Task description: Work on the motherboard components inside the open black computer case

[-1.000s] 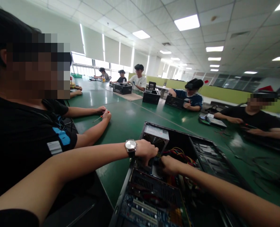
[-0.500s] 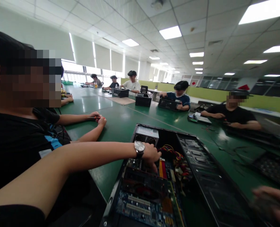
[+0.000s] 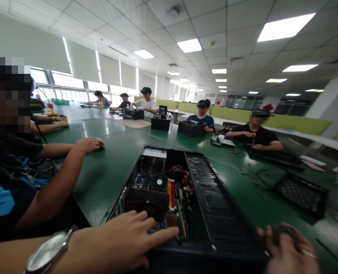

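My left hand (image 3: 120,239), with a silver watch (image 3: 47,251) on the wrist, reaches over the near part of an open black computer case (image 3: 226,213). Its fingers are stretched out and apart, with nothing in them. Inside the case I see a power supply (image 3: 153,161), a graphics card (image 3: 146,201), red and yellow memory slots (image 3: 171,194) and bundled cables (image 3: 180,171). At the case's near right corner, my right hand (image 3: 291,251) is closed round a small dark greenish object (image 3: 283,233), too blurred to name. A ring shows on one finger.
Close on the left sits a co-worker whose hand (image 3: 90,144) rests on the green table (image 3: 100,175). A black front panel (image 3: 302,194) and loose cables (image 3: 260,186) lie to the right. Other people work at cases (image 3: 194,128) across the table.
My left hand has drawn back from beside the power supply to the near part of the case. My right hand has moved left to its corner. The view has turned right.
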`<move>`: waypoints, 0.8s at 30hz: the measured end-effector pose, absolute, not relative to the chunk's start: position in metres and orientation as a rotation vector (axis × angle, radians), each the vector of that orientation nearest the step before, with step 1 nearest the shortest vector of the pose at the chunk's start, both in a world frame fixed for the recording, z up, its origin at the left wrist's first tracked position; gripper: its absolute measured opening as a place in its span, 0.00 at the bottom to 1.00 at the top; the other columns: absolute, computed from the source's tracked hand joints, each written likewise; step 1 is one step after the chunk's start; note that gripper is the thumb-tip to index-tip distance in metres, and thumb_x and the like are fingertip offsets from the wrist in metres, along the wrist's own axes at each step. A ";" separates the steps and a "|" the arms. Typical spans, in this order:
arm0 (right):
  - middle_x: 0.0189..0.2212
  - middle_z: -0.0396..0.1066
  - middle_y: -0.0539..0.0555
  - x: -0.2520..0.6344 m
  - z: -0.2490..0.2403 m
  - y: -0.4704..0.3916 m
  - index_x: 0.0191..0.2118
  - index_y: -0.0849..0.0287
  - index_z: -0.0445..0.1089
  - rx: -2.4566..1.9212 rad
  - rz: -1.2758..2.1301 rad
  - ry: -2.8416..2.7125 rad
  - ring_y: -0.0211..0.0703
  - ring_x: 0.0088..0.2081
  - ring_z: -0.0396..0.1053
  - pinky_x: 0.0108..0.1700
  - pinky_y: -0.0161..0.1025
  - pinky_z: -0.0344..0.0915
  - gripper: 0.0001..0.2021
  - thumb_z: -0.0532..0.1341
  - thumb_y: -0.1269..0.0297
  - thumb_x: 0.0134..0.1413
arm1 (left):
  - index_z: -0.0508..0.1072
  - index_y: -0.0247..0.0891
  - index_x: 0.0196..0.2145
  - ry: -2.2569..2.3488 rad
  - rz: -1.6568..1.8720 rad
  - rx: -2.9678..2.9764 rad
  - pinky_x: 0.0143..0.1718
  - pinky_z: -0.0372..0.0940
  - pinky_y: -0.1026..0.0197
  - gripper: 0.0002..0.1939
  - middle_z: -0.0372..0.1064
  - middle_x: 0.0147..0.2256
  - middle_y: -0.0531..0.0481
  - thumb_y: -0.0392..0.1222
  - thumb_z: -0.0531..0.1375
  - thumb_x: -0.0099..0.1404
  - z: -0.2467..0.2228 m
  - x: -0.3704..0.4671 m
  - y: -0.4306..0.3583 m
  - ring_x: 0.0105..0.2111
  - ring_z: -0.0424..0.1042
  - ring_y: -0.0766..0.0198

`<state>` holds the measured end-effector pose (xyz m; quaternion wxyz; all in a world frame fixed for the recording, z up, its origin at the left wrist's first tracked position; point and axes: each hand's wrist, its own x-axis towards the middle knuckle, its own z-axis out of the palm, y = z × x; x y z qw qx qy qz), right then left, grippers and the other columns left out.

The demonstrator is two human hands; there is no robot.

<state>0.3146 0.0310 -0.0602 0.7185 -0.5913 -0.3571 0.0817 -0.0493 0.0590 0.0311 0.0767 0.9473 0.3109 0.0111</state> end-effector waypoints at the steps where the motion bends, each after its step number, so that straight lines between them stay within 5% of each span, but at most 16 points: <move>1: 0.48 0.63 0.60 0.299 -0.057 0.051 0.63 0.56 0.54 -1.296 0.186 -0.748 0.45 0.37 0.69 0.44 0.45 0.71 0.27 0.52 0.46 0.66 | 0.44 0.63 0.71 0.983 0.041 2.882 0.52 0.67 0.55 0.49 0.71 0.55 0.50 0.38 0.67 0.63 0.028 -0.059 0.073 0.50 0.74 0.54; 7: 0.54 0.63 0.69 0.197 -0.018 0.192 0.62 0.63 0.53 -1.494 0.241 -1.047 0.51 0.54 0.65 0.56 0.44 0.63 0.23 0.37 0.60 0.69 | 0.53 0.58 0.69 1.478 0.556 3.074 0.60 0.61 0.42 0.42 0.58 0.66 0.44 0.38 0.65 0.63 0.038 -0.082 0.130 0.65 0.57 0.44; 13: 0.57 0.64 0.60 0.169 -0.013 0.259 0.61 0.58 0.61 -1.588 0.362 -1.172 0.52 0.54 0.66 0.55 0.53 0.64 0.20 0.54 0.55 0.70 | 0.59 0.45 0.65 1.118 0.841 2.962 0.64 0.59 0.49 0.26 0.63 0.60 0.44 0.42 0.55 0.72 0.046 -0.017 0.131 0.61 0.61 0.55; 15: 0.54 0.66 0.59 0.189 -0.024 0.246 0.60 0.58 0.61 -1.600 0.438 -1.202 0.50 0.50 0.68 0.51 0.51 0.67 0.21 0.54 0.51 0.70 | 0.62 0.43 0.63 0.997 0.872 2.912 0.64 0.59 0.50 0.23 0.64 0.58 0.45 0.41 0.55 0.72 0.034 0.002 0.135 0.60 0.61 0.56; 20: 0.31 0.65 0.55 0.273 -0.076 0.142 0.54 0.63 0.62 -1.655 0.632 -1.244 0.46 0.33 0.70 0.36 0.43 0.70 0.27 0.33 0.54 0.68 | 0.60 0.42 0.63 0.878 0.853 2.848 0.62 0.61 0.52 0.23 0.65 0.56 0.46 0.43 0.55 0.73 -0.003 0.043 0.169 0.58 0.62 0.58; 24: 0.24 0.58 0.51 0.331 -0.118 0.048 0.51 0.57 0.65 -1.747 0.743 -1.225 0.50 0.26 0.67 0.29 0.45 0.69 0.36 0.35 0.34 0.62 | 0.56 0.40 0.66 1.046 0.825 2.979 0.65 0.54 0.54 0.30 0.57 0.63 0.43 0.52 0.56 0.72 -0.004 0.093 0.230 0.64 0.54 0.57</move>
